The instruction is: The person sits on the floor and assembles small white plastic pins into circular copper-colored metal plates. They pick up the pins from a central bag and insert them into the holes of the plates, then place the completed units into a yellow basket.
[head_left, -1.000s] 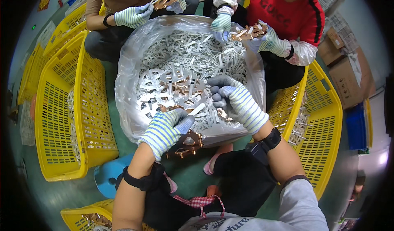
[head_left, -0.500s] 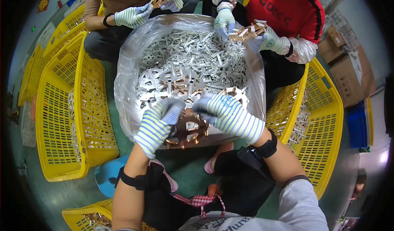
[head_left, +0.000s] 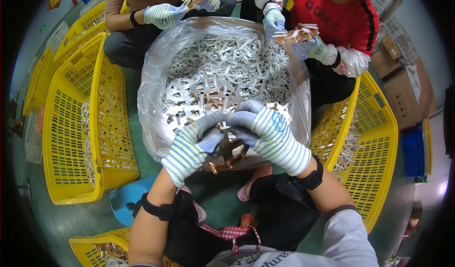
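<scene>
Both hands wear striped knit gloves and meet over the near edge of a large container lined with clear plastic [head_left: 152, 89]. Fingers curled, my left hand [head_left: 193, 144] grips the left side of a dark copper-coloured metal part [head_left: 228, 156] with short stubs. My right hand [head_left: 271, 133] closes on its upper right, thumb and fingers near the left fingertips. The gloves hide much of the part. Just beyond them, silvery cut-out plates with upright tubes [head_left: 182, 98] lie on a heap of small grey-white metal pieces [head_left: 227, 56].
Yellow slotted baskets [head_left: 71, 124] line the left, with another yellow basket [head_left: 374, 148] at right holding metal parts. Two co-workers sit across, their gloved hands [head_left: 163, 16] holding copper-coloured pieces. A blue round object [head_left: 127, 201] stands by my left forearm; cardboard boxes [head_left: 403, 94] are far right.
Both hands have come closer together at the top of the copper-coloured part, which now looks more tilted and more covered. The view has shifted slightly.
</scene>
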Demonstrator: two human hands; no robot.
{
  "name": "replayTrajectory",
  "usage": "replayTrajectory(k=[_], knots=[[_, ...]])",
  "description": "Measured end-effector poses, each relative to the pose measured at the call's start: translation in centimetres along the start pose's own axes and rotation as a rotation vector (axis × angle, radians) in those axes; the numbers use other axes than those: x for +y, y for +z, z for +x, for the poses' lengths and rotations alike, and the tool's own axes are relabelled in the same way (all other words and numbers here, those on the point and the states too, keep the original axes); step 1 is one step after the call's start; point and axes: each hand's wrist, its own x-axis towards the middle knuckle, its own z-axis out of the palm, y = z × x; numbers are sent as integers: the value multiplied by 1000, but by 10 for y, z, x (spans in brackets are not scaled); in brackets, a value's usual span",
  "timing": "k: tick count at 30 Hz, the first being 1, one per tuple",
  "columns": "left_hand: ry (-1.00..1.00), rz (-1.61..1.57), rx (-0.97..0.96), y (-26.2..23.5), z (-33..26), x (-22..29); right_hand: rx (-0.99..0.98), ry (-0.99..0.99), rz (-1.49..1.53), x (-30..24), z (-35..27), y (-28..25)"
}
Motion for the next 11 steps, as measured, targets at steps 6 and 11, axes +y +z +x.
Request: replayTrajectory(k=[6,11], knots=[[28,-17,1,1,0,1,1,4,180,5,-1,1],[30,94,-38,-3,-1,0,-63,82,201,7,-2,2]])
